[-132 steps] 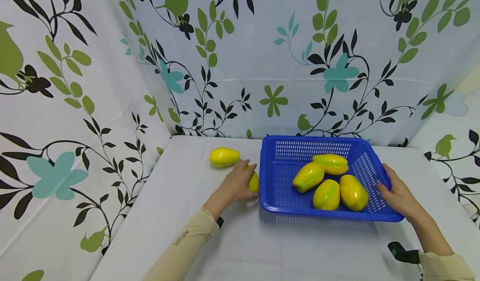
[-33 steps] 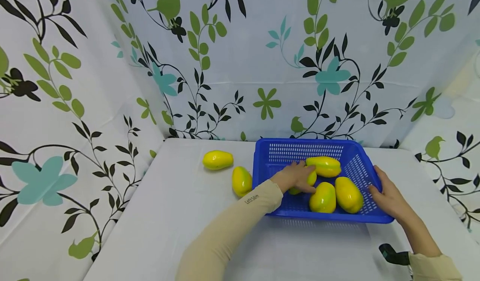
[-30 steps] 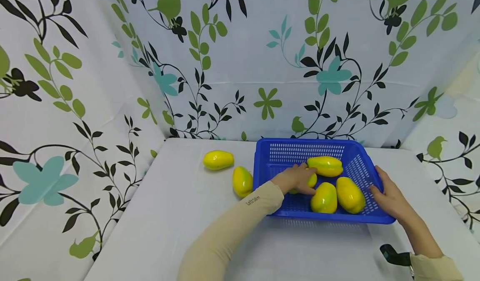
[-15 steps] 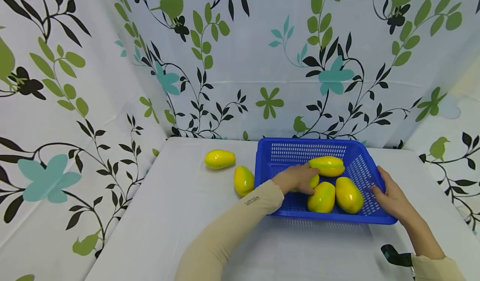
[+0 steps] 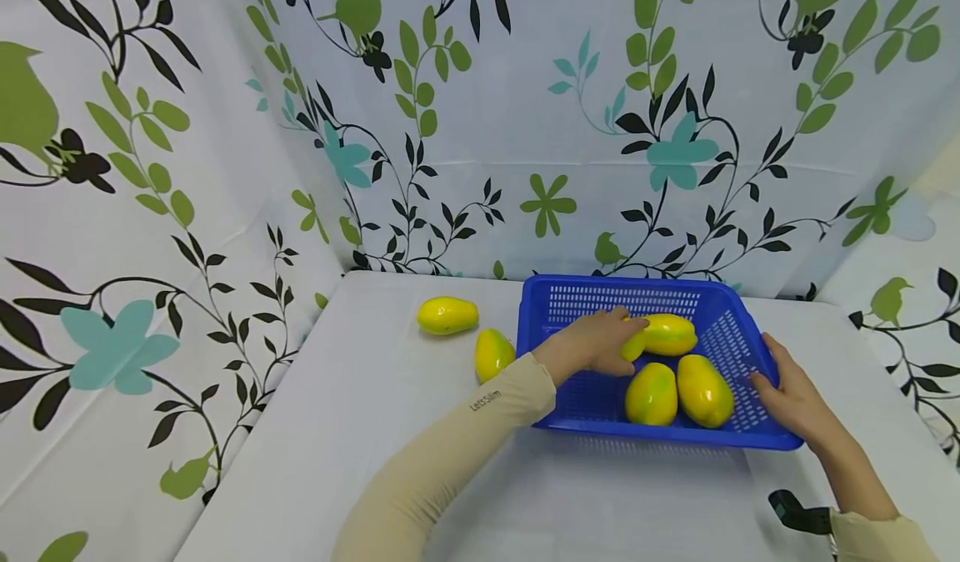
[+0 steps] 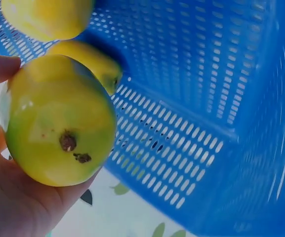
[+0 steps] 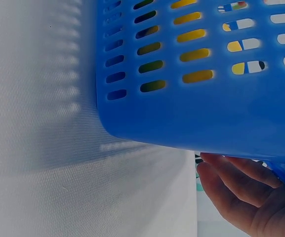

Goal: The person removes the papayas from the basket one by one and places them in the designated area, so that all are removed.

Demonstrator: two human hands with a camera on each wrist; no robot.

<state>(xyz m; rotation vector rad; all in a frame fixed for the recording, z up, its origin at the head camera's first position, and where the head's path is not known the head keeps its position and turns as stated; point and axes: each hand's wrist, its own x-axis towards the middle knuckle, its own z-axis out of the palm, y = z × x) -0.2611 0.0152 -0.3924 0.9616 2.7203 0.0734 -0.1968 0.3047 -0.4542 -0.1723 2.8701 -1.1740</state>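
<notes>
My left hand (image 5: 588, 347) grips a glossy yellow-green mango (image 6: 58, 123) over the blue basket (image 5: 558, 434). In the left wrist view thumb and fingers wrap its side, and its stem end with dark brown nubs faces the camera. In the head view the hand covers most of it. Inside the basket lie one mango (image 5: 671, 334) at the back and two at the front, a mango (image 5: 652, 394) and a mango (image 5: 705, 391). My right hand (image 5: 795, 393) holds the basket's right rim, thumb inside and fingers (image 7: 231, 190) along the outside.
Outside the basket, on the white-covered table (image 5: 360, 362), a mango (image 5: 494, 355) lies by its left wall and another mango (image 5: 447, 316) farther back. A patterned curtain (image 5: 480, 128) rises behind the table and along both sides.
Earlier my left hand was at the mango beside the basket; it then reached inside. Over the last half second it has raised a mango there, nearer the back one. The right hand stays put.
</notes>
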